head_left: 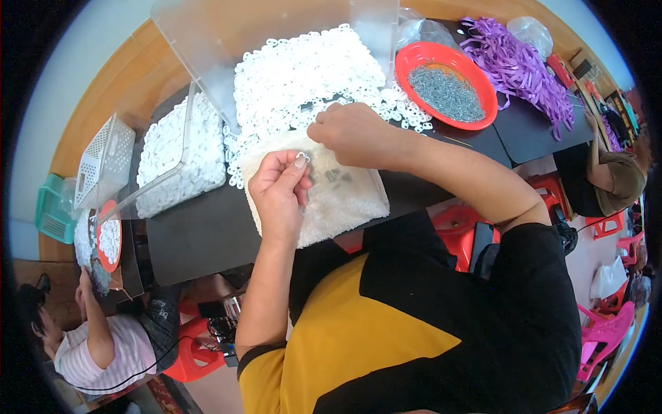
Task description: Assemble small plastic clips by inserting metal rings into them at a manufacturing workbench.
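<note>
Left hand [279,190]: raised over the white towel [338,203], thumb and forefinger pinched narrow on a small metal clip [301,159]; loose pinch could drop it among spare clips on the towel. Right hand [352,131]: just beyond, palm down, fingers curled at the near edge of the white plastic rings [303,76]; a nudge could spill rings across the black tabletop [200,234]. Red bowl of clips [445,86]: far right

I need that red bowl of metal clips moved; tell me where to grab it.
Grip the red bowl by its bare rim on the near edge, coming from the side of the right hand. The rim flares out clear of the grey clips heaped in the middle, so it probably offers the fingers a clean hold.
</note>
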{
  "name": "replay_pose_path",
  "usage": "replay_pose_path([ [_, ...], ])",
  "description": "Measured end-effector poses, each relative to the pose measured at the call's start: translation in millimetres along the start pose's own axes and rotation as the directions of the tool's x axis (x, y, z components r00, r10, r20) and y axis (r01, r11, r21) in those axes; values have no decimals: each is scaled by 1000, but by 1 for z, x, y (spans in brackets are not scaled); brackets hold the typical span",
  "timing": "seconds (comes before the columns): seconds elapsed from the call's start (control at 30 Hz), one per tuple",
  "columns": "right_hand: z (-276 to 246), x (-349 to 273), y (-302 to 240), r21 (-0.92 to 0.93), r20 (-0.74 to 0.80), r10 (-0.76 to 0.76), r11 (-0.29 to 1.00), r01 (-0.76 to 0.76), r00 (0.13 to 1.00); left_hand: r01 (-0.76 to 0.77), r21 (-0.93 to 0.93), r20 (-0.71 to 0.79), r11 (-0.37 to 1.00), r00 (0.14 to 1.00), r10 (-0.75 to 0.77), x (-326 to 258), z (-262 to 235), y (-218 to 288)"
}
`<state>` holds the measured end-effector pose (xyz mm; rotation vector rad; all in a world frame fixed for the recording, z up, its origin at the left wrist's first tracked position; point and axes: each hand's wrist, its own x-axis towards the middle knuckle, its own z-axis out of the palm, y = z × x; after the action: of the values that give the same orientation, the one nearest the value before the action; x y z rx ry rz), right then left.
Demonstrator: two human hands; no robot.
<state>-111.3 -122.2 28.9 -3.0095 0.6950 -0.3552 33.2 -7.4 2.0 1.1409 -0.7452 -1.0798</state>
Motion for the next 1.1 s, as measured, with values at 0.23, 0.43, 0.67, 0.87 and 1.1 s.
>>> replay_pose_path([
  [0.23, 23, -17, 8, 513, -269, 158, 858, 3, 950, -8, 30, 10, 1000, 1000, 7, 0, -1, 0],
  [0.43, 15, -29, 3, 119, -252, 161, 984, -134, 954, -8, 64, -15, 998, 1000, 9, 0, 1, 1],
  [0.67, 4, -24, -1, 321, -140, 262, 924, -207, 955, -15, 102, -26, 995, 1000, 18, -3, 5, 2],
  [0.87, 1, -31, -13, 865, -66, 566, 443, -237, 822, -148, 140, -20, 979, 988, 152, -9, 9, 4],
  [1.1, 3, -41, -26, 983, -69, 538, 179, -34, 840, -156, 144, -19, 977, 987, 161, -10, 13, 8],
])
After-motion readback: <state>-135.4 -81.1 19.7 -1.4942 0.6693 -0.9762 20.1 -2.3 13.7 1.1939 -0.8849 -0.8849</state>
